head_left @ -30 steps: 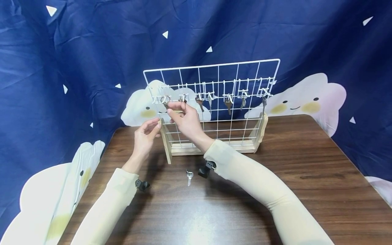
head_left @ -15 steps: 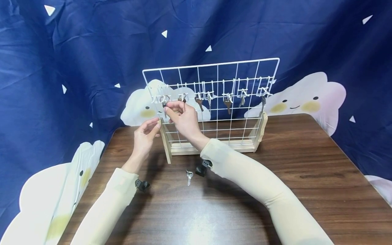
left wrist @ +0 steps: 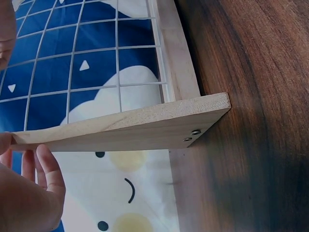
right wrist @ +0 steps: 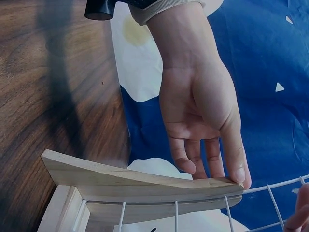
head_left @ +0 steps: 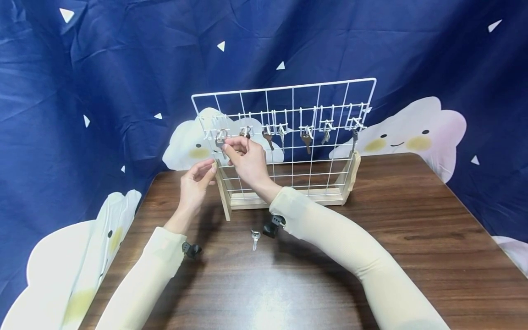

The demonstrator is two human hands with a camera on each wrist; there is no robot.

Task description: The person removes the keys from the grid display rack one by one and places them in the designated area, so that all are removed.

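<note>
A white wire grid rack (head_left: 293, 161) stands on a wooden base. From its leftmost hook hangs a key (head_left: 220, 141) on a ring. My right hand (head_left: 249, 160) holds this key's edge between thumb and fingertips, which cover part of it. In the right wrist view only a bit of the right hand (right wrist: 300, 210) shows at the lower right edge. My left hand (head_left: 193, 185) grips the upper end of the rack's left wooden side panel (left wrist: 120, 124); the right wrist view shows its thumb on the panel's corner. A loose silver key (head_left: 255, 236) lies on the table before the rack.
Several other keys hang along the hook row, among them a brown key (head_left: 307, 137) and a dark key (head_left: 355, 137) at the right end. The brown wood table (head_left: 396, 229) spreads around the rack. A blue curtain (head_left: 144, 59) with printed clouds hangs behind.
My right hand has moved slightly left and down from the hook, and the key now hangs in fuller view, tilted a little. The left hand stays on the panel.
</note>
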